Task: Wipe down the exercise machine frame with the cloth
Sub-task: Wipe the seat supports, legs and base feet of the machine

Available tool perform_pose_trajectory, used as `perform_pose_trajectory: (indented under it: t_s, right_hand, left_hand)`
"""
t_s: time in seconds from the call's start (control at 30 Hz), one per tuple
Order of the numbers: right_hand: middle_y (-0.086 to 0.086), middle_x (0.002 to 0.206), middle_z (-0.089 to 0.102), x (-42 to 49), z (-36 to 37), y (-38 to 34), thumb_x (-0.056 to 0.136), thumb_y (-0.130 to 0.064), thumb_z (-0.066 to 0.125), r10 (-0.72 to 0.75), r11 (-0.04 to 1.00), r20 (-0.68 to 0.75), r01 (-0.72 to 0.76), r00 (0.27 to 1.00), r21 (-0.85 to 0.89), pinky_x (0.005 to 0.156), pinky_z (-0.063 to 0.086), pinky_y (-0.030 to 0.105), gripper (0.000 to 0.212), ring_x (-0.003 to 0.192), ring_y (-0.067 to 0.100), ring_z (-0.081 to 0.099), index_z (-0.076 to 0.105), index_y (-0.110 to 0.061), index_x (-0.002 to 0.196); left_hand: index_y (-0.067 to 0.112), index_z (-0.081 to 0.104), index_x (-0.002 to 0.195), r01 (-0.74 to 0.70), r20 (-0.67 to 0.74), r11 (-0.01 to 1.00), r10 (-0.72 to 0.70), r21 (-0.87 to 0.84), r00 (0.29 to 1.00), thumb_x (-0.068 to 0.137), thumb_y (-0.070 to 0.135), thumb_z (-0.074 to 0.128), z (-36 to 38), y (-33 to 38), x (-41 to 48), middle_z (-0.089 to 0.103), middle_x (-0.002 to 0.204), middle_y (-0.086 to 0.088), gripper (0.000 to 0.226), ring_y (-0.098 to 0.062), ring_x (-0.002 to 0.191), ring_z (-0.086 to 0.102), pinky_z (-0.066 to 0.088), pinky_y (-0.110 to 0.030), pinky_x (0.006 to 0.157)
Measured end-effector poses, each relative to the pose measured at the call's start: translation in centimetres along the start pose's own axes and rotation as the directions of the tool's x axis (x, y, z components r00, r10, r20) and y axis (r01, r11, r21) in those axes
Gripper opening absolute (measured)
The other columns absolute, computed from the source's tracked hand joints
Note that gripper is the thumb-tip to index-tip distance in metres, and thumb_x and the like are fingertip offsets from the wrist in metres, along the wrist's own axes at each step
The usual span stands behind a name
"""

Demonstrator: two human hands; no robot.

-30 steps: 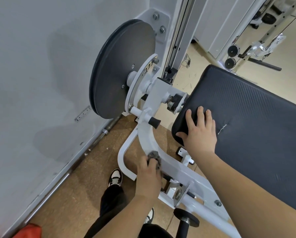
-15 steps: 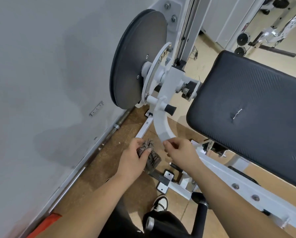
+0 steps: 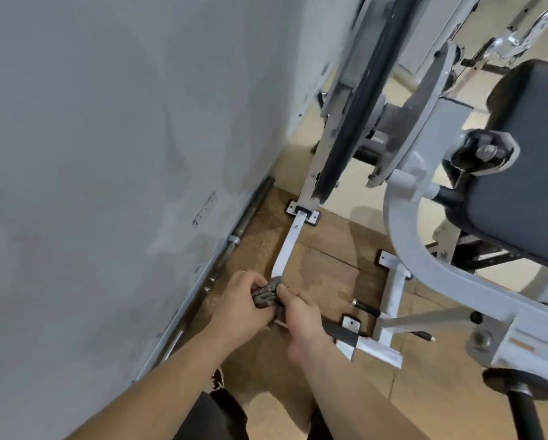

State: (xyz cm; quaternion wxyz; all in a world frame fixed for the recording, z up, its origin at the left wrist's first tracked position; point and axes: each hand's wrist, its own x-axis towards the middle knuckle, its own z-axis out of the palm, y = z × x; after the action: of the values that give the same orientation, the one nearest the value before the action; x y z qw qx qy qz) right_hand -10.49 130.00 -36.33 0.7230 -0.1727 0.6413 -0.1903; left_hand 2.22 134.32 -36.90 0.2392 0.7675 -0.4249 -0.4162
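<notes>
A grey crumpled cloth (image 3: 266,293) is low near the floor, held between both hands. My left hand (image 3: 240,309) grips it from the left, and my right hand (image 3: 301,315) pinches its right side. The cloth sits at the near end of a thin white floor bar (image 3: 287,249) of the exercise machine frame, which runs back to a black-footed upright. The white curved frame arm (image 3: 406,246) rises to the right of my hands.
A grey wall (image 3: 107,154) with a metal pipe along its foot closes the left side. A large dark pulley wheel (image 3: 352,115) hangs above the floor bar. A black padded seat (image 3: 526,173) is on the right, and a black knob (image 3: 517,385) sticks out at lower right.
The view has dropped lower and closer to the floor. Both hands moved down to the thin floor bar, and my right hand now pinches the cloth together with the left.
</notes>
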Motion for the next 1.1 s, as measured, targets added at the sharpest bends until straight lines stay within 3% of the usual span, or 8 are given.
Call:
perform_pose_trajectory:
  t_s: [0.1,0.23,0.37,0.57,0.73,0.83,0.93,1.1]
  right_hand:
    - [0.019,0.104,0.075,4.3,1.1,2.6,0.099,-0.02,0.069,-0.005,0.999,-0.076,0.009,0.997,0.052,0.086,0.06,0.053,0.02,0.091,0.032,0.071,0.063,-0.005,0.11]
    - [0.019,0.106,0.074,12.4,0.3,6.3,0.095,-0.023,0.074,-0.038,0.995,-0.115,0.048,0.993,0.091,0.097,0.055,0.056,0.025,0.095,0.033,0.071,0.061,-0.006,0.107]
    - [0.022,0.112,0.075,21.7,-1.6,10.3,0.089,-0.027,0.081,-0.059,0.995,-0.138,0.07,0.989,0.074,0.096,0.057,0.059,0.034,0.105,0.039,0.072,0.065,-0.005,0.109]
    - [0.017,0.109,0.077,36.8,-6.9,12.7,0.096,-0.038,0.072,-0.128,0.962,-0.068,0.107,0.989,-0.251,0.077,0.062,0.04,0.037,0.092,0.028,0.075,0.07,-0.006,0.113]
    - [0.005,0.103,0.073,47.4,-13.2,10.7,0.102,-0.053,0.057,-0.161,0.679,0.052,0.148,0.986,-0.719,0.089,0.06,0.042,0.034,0.097,0.021,0.07,0.067,-0.021,0.104]
    - [0.007,0.114,0.073,50.8,-16.7,10.3,0.104,-0.054,0.051,-0.18,0.668,0.075,0.178,0.981,-0.723,0.091,0.059,0.041,0.043,0.106,0.021,0.069,0.064,-0.018,0.122]
    - [0.007,0.117,0.073,53.4,-21.0,11.3,0.103,-0.053,0.054,-0.239,0.733,0.052,0.215,0.97,-0.646,0.089,0.061,0.038,0.041,0.112,0.025,0.069,0.065,-0.017,0.121]
    - [0.004,0.089,0.071,56.0,-28.5,13.7,0.106,-0.043,0.053,-0.528,0.708,-0.187,0.307,0.828,-0.636,0.072,0.053,0.03,0.029,0.079,0.016,0.066,0.065,-0.017,0.098]
  left_hand:
    - [0.047,0.058,0.116,0.121,0.145,0.99,-0.111,-0.066,0.983,0.074,0.046,0.078,0.8,-4.6,2.9,0.053,0.12,0.024,0.046,-0.001,0.109,0.058,0.052,-0.031,0.097]
    - [0.033,0.059,0.13,0.147,0.215,0.977,-0.112,-0.153,0.97,0.087,0.024,0.078,5.2,-10.8,7.8,0.064,0.117,0.018,0.048,-0.001,0.11,0.06,0.045,-0.02,0.097]
    - [0.026,0.069,0.114,0.094,0.234,0.99,-0.068,-0.104,0.97,0.086,0.02,0.077,11.4,-16.7,14.0,0.072,0.102,0.011,0.03,-0.01,0.098,0.068,0.051,-0.026,0.089]
    - [0.022,0.072,0.082,0.022,0.218,0.995,0.001,-0.099,0.976,0.087,0.022,0.074,20.5,-23.3,24.1,0.071,0.075,0.006,0.006,-0.015,0.073,0.068,0.053,-0.031,0.067]
    - [0.025,0.07,0.087,-0.021,0.321,0.993,0.057,-0.115,0.945,0.096,0.023,0.069,28.4,-26.7,32.0,0.072,0.085,0.003,0.009,-0.015,0.082,0.068,0.056,-0.03,0.067]
    - [0.027,0.07,0.093,-0.052,0.338,0.991,0.092,-0.124,0.937,0.097,0.03,0.066,32.7,-26.9,35.2,0.072,0.09,0.002,0.006,-0.016,0.083,0.068,0.054,-0.029,0.063]
    - [0.032,0.071,0.089,-0.083,0.31,0.986,0.125,-0.146,0.942,0.084,0.046,0.07,37.0,-26.5,37.0,0.074,0.085,0.008,0.014,-0.015,0.086,0.07,0.059,-0.038,0.081]
    - [0.025,0.07,0.094,-0.152,0.3,0.98,0.185,-0.129,0.936,0.095,0.032,0.07,42.3,-25.8,37.2,0.071,0.085,0.008,0.007,-0.004,0.075,0.062,0.044,-0.017,0.056]
